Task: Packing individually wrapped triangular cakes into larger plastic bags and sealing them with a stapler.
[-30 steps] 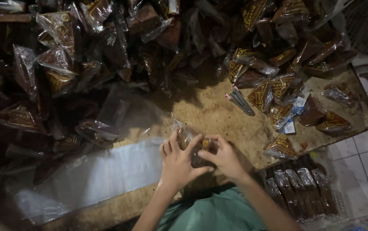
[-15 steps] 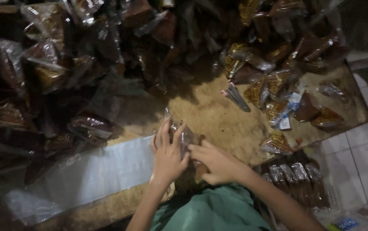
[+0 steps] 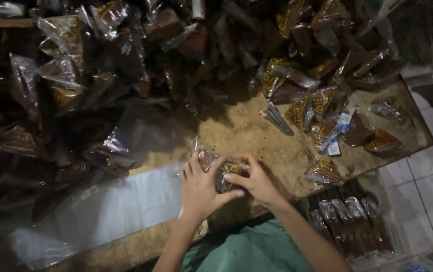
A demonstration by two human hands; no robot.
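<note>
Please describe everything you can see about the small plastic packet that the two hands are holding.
The small plastic packet is a clear, shiny, crinkled bag with dark brown contents and a yellowish patterned part showing through. It lies low on the worn wooden board, near its front edge. The left hand covers its left side with spread fingers; the right hand pinches its right side. Both hands hide much of it, so its full shape cannot be told.

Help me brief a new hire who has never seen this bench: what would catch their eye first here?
First, the huge heap of clear packets of dark brown pieces, filling the far and left side of the worn wooden board. Then, near the front edge, the left hand and right hand both pressing on one small packet. Left of them lies a pale strip of clear plastic.
</note>
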